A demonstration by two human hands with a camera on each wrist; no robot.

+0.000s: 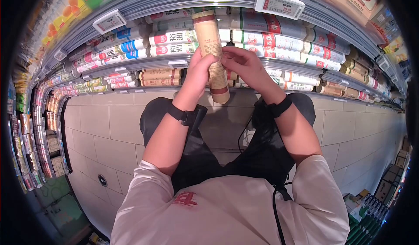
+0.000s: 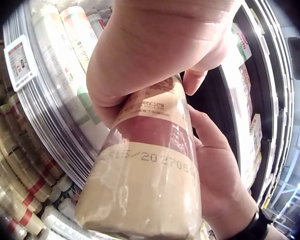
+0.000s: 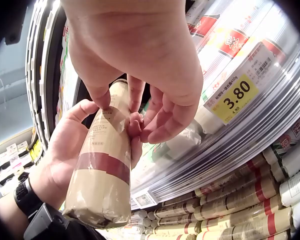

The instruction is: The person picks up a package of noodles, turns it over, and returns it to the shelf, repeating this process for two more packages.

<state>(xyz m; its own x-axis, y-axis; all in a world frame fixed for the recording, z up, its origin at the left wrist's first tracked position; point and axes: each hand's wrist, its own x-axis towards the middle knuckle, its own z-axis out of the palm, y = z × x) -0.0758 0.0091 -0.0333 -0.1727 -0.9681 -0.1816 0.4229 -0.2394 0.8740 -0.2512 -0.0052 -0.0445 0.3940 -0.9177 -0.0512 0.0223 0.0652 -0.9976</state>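
Note:
A tube-shaped pack of dried noodles (image 1: 217,80), wrapped in tan paper with dark red bands under clear film, is held up in front of the shelves. My left hand (image 1: 200,72) grips it around the middle, thumb across its front. From the other side my right hand (image 1: 248,67) pinches the pack between thumb and fingers. Close up in the left wrist view, the near end of the noodle pack (image 2: 140,195) shows a printed date. The right wrist view has small print and a dark red band on the pack (image 3: 102,172).
Shelves hold rows of white noodle packs (image 1: 262,39), with tan packs (image 1: 160,77) on a lower level. Price tags (image 1: 279,5) line the shelf edges, one yellow tag (image 3: 237,97) reading 3.80. Bent knees stand over the tiled floor (image 1: 100,122).

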